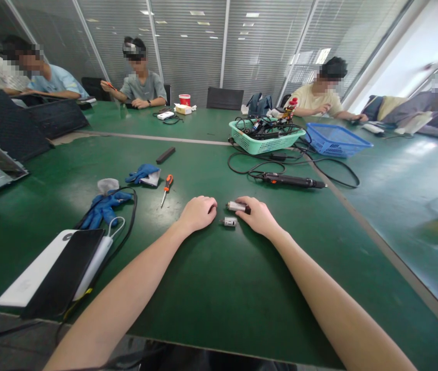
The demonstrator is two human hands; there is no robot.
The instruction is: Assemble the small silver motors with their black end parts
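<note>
Two bare forearms (134, 293) are stretched forward over the green table (211, 288). At its middle the left hand (198, 212) is laid knuckles up, curled into a loose fist; whether anything is enclosed cannot be told. The right hand (257, 215) is closed around one end of a small metal cylinder (236, 206), which is held just above the tabletop. A second cylinder (229, 221) is seen lying between the two hands, just beside the right thumb. A black phone (64, 273) is stacked on a white power bank (29, 275) at the near left edge, with blue gloves (105, 206) behind it and an orange-handled screwdriver (167, 186) beyond the left hand
</note>
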